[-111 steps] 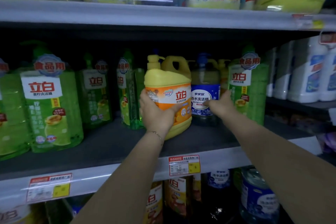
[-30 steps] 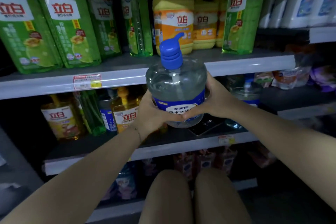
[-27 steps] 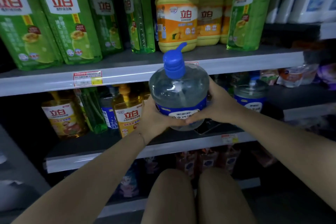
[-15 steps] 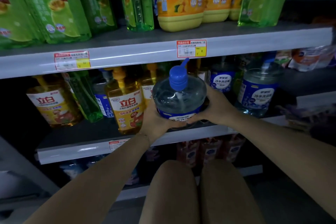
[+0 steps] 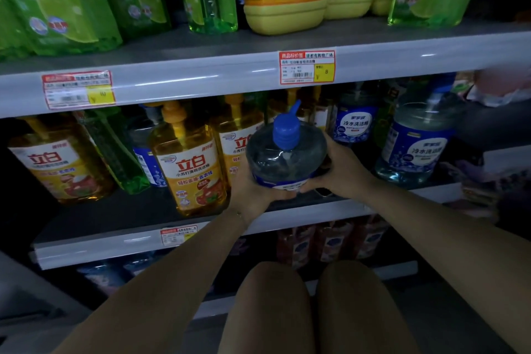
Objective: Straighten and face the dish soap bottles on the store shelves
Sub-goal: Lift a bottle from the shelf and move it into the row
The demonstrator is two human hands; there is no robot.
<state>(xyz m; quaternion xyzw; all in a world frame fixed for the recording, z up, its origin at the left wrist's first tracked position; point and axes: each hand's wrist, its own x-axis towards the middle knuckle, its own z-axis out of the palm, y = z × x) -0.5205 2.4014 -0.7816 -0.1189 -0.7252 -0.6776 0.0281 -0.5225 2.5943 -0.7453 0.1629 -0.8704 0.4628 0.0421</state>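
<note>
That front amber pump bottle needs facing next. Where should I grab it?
Probably take the amber bottle by its wide body, from the front-left, where the shelf is bare; the jug crowds its right, and the thin pump looks a weak handle.

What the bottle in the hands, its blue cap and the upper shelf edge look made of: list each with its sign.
The bottle: clear glossy plastic, probably; the liquid and the pump tube show through its wall. The cap: opaque blue plastic, duller, with moulded ribs. The shelf edge: pale and shiny with streaks of glare; painted metal or plastic, cannot tell which.
</note>
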